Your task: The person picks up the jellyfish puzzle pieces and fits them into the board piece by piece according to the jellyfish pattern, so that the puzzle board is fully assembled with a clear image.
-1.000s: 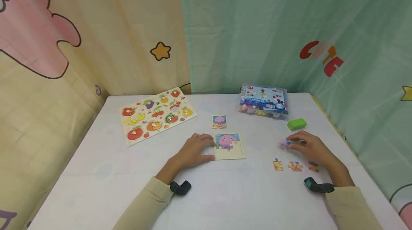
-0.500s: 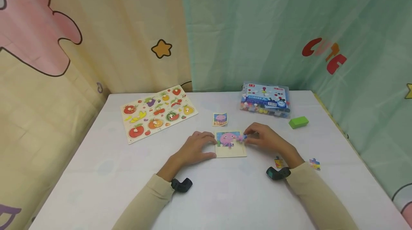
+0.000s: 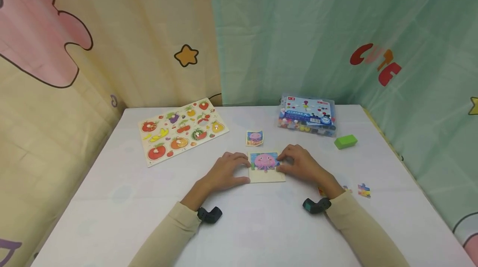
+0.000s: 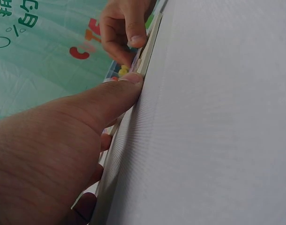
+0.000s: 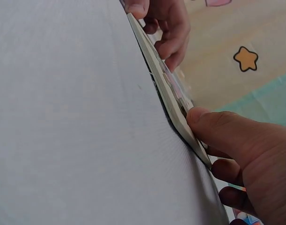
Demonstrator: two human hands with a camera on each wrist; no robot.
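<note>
A small wooden jigsaw tray lies mid-table in the head view, its upper part showing a pink octopus on blue and its lower strip bare wood. My left hand steadies the tray's left edge, thumb at the lower corner, fingers further up. At the right edge, my right hand pinches a puzzle piece between thumb and forefinger, down at the picture; the fingertips cover most of it. From the right wrist, the thumb presses close over the tray's top. Loose puzzle pieces lie right, partly behind the right wrist.
Behind the tray lies an octopus picture card. A fruit peg board rests at the back left. At the back right are a clear plastic box of colourful parts and a green block. Curtains stand behind the table.
My right hand carried the puzzle piece leftward from the loose pieces to the tray, and it now sits lower at the picture's right side. The left hand has stayed at the tray's left edge.
</note>
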